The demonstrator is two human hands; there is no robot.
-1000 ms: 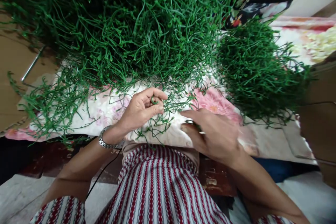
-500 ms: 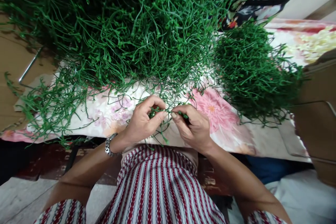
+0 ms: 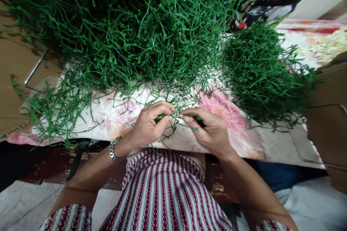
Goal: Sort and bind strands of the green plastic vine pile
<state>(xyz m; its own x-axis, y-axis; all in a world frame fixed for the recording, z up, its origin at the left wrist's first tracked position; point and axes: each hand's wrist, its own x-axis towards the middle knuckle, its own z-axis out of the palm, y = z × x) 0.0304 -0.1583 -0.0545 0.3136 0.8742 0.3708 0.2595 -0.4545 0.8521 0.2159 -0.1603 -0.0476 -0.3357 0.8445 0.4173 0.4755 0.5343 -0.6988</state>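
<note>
The person's left hand [image 3: 151, 124] and right hand [image 3: 210, 129] are both kinda pinching skinny, bendy green plastic-looking stems [image 3: 173, 114], pretty close together over a pink-and-white floral cloth [image 3: 225, 113].

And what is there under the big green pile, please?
Under the near edge of the big green pile, a flowered cloth shows. What is beneath the pile's middle and far side cannot be seen, because the pile itself covers it.

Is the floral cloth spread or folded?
Spread: the floral cloth lies out beneath the left hand and right hand, its pink flower showing. Under the green heap, cannot tell.
</note>
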